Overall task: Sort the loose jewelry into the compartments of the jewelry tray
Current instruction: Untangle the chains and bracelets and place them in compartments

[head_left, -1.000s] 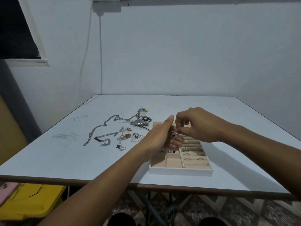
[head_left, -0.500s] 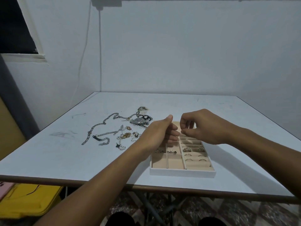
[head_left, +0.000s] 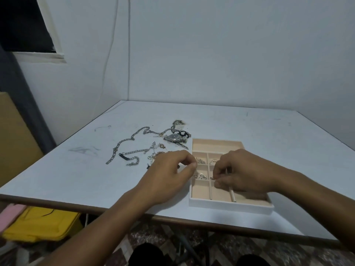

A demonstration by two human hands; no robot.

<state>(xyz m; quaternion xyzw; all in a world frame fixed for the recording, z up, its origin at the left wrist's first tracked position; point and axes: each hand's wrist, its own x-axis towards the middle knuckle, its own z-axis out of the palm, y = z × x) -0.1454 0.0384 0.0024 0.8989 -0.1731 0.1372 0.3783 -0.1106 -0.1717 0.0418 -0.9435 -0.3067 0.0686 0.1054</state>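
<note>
Slippage from right grip, pinching a small silver piece, could drop it into the wrong jewelry tray compartment beneath; whether left grip holds anything, I cannot tell.

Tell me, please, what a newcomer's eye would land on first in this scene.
Both hands meet over the beige tray near the table's front edge. The right hand reaches into its compartments, and the left hand curls at its left rim. Left of the tray, chains and a watch lie loose on the table.
</note>
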